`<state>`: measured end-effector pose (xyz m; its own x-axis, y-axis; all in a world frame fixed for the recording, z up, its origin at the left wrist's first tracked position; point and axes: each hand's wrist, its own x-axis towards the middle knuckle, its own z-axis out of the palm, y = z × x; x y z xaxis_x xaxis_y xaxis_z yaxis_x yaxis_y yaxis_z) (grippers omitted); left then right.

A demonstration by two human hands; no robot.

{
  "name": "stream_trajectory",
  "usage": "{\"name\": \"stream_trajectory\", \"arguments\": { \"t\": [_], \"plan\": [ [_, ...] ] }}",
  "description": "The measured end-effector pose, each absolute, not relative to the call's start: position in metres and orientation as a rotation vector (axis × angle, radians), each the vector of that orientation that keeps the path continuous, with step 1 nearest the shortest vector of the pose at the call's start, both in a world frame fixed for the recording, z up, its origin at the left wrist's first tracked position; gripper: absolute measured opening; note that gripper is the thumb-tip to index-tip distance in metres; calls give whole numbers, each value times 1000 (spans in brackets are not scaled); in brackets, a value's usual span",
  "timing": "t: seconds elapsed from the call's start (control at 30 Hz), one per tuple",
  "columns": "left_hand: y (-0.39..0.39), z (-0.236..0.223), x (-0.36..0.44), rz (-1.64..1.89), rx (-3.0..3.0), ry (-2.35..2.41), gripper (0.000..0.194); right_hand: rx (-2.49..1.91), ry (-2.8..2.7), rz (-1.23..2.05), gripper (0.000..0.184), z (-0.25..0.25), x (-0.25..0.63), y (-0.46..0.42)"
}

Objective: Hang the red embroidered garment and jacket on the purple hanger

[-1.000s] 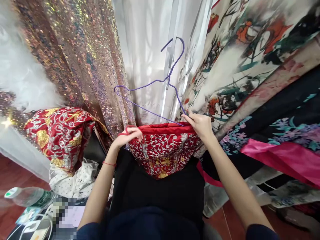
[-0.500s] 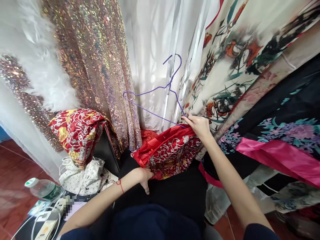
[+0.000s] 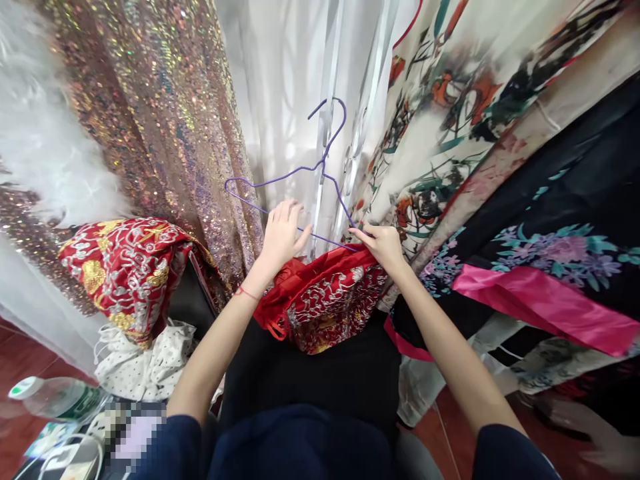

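Note:
A purple wire hanger (image 3: 324,160) stands up in front of me with its hook at the top. My right hand (image 3: 384,250) is closed around the hanger's right corner and the upper edge of a red embroidered garment (image 3: 333,303). That garment, with silver and gold stitching and a plain red lining, hangs below the hanger's right part and rests on my black-clad lap. My left hand (image 3: 283,233) is at the hanger's lower bar, fingers stretched and thumb apart. It partly covers the bar, and whether it touches the wire I cannot tell.
On the left, a second red embroidered piece (image 3: 125,267) lies over a black object and dotted white cloth (image 3: 145,360). A plastic bottle (image 3: 60,398) lies by white cables. Sequined fabric (image 3: 165,133), white curtains (image 3: 280,80) and floral garments (image 3: 425,153) hang around.
My left hand has let go of the garment's lower left part and risen to the hanger's lower bar. My right hand keeps its grip. The whole view has shifted slightly.

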<state>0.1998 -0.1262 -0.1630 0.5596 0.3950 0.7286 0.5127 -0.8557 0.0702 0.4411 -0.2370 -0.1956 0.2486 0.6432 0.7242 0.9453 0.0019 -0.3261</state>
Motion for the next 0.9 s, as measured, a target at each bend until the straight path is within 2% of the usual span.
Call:
{"name": "stream_trajectory", "arguments": {
  "t": [0.1, 0.17, 0.3, 0.47, 0.63, 0.8, 0.9],
  "plan": [
    [-108, -155, 225, -594, -2841, -757, 56, -1651, -1434, -348, 71, -195, 442, -238],
    [-107, -160, 232, -336, -2978, -622, 64, -1597, -1366, -264, 71, -196, 443, -238],
    [-123, -176, 229, -431, -3016, -586, 74, -1467, -1132, -99, 73, -197, 443, -233],
    [-147, -174, 230, -374, -2943, -780, 65, -1413, -947, -146, 72, -185, 442, -230],
    [-162, -168, 241, -365, -2969, -866, 58, -1433, -1016, -297, 71, -172, 451, -240],
    [-169, -157, 249, -292, -3028, -874, 61, -1468, -1285, -190, 77, -161, 468, -240],
    [-168, -150, 242, -228, -3048, -830, 65, -1398, -1304, -203, 76, -131, 481, -235]
  ]
}}
